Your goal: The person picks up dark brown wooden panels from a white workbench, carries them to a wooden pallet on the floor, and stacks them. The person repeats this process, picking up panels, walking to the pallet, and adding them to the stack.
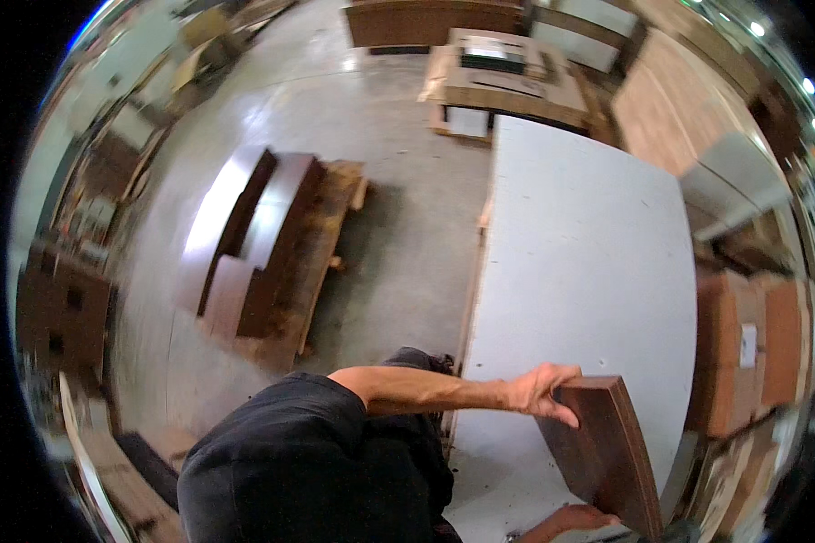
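A dark brown wooden panel point(607, 452) stands tilted on its edge over the near right part of a large white board point(580, 253). My left hand point(543, 391) reaches across from the left and grips the panel's upper left corner, fingers over the top edge and thumb down its side. My right hand point(566, 523) shows only partly at the bottom edge of the picture. It lies against the panel's lower edge, and its fingers are mostly hidden.
Dark brown cabinet parts point(263, 235) lie on a wooden pallet point(330, 235) on the grey concrete floor to the left. Cardboard-wrapped stacks point(507, 81) stand beyond the white board. Brown boxes point(752, 353) line the right side. Shelving blurs along the far left.
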### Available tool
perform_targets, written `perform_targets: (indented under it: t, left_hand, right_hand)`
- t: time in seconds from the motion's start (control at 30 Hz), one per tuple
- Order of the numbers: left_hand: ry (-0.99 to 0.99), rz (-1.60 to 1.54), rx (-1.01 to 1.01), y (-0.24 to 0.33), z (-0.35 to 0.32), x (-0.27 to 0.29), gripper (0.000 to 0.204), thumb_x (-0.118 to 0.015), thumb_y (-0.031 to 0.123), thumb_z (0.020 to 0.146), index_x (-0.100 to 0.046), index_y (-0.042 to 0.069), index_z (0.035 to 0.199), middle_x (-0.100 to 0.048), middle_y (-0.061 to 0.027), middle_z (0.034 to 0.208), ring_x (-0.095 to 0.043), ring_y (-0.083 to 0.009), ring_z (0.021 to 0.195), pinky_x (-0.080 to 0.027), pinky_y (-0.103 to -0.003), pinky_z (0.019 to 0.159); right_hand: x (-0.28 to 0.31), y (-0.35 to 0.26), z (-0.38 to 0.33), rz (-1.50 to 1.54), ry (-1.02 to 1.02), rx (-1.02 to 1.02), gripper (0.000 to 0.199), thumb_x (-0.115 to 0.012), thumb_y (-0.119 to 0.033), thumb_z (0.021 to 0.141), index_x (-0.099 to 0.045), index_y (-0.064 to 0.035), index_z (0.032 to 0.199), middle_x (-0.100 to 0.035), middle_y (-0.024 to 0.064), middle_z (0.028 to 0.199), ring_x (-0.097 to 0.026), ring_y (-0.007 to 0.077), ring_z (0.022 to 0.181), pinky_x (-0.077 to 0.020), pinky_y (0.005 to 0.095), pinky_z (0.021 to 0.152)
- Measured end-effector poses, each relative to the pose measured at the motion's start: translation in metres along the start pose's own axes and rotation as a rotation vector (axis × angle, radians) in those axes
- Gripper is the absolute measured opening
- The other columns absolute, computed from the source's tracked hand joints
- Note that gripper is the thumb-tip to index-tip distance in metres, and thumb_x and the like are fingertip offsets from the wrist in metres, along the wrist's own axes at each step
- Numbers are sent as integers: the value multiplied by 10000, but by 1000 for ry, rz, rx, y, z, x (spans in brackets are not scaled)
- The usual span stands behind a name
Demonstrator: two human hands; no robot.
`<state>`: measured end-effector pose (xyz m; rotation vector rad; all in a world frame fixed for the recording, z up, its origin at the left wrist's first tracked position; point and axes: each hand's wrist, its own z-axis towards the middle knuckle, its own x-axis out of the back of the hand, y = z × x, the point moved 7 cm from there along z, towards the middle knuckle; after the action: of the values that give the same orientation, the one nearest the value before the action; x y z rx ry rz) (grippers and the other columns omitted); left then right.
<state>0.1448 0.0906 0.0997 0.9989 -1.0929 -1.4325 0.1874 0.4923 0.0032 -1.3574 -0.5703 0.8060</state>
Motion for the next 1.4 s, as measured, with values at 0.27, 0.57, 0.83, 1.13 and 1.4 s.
perform_targets:
  t: [0.27, 0.57, 0.83, 1.13, 1.4]
  left_hand:
    - [411, 306, 323, 63, -134, 40, 641, -827, 495, 734, -485, -28, 874, -560, -263, 723, -616, -414, 722, -472, -458, 633]
    - [791, 70, 641, 60, -314, 174, 658, -812, 444, 791, -607, -53, 1172, -682, -178, 1086, -641, -276, 1033, -516, -389, 881]
    - [1201, -335, 264, 101, -497, 275, 562, -830, 268, 804, -611, -19, 1233, -678, -79, 1169, -608, -161, 1064, -480, -350, 968]
    - [1729, -376, 329, 108, -748, 388, 650, -877, 296, 731, -615, -68, 1202, -687, -143, 1132, -640, -200, 1015, -510, -353, 923]
    - [2164, -596, 409, 40, -900, 384, 611, -888, 271, 728, -615, -62, 1161, -693, -162, 1087, -671, -218, 953, -560, -363, 849]
  right_hand:
    - [-82, -83, -65, -273, -330, -245, 716, -564, -474, 962, -411, 67, 1406, -440, 202, 1452, -480, 324, 1282, -336, 475, 1122]
    - [-209, -148, -213, -339, -988, -264, 742, -616, -476, 915, -431, 44, 1410, -470, 195, 1431, -466, 313, 1286, -340, 452, 1113]
    - [-339, -168, -373, -185, -1657, -512, 662, -633, -393, 902, -483, 47, 1373, -487, 185, 1416, -448, 308, 1298, -354, 443, 1093]
    - [-412, -46, -653, -134, -1795, -980, 592, -767, -254, 813, -542, -8, 1302, -598, 116, 1309, -538, 283, 1240, -427, 457, 1080]
    - [-431, 90, -833, -429, -1860, -1398, 503, -729, -99, 856, -533, 9, 1307, -604, 121, 1277, -553, 280, 1205, -429, 453, 1073]
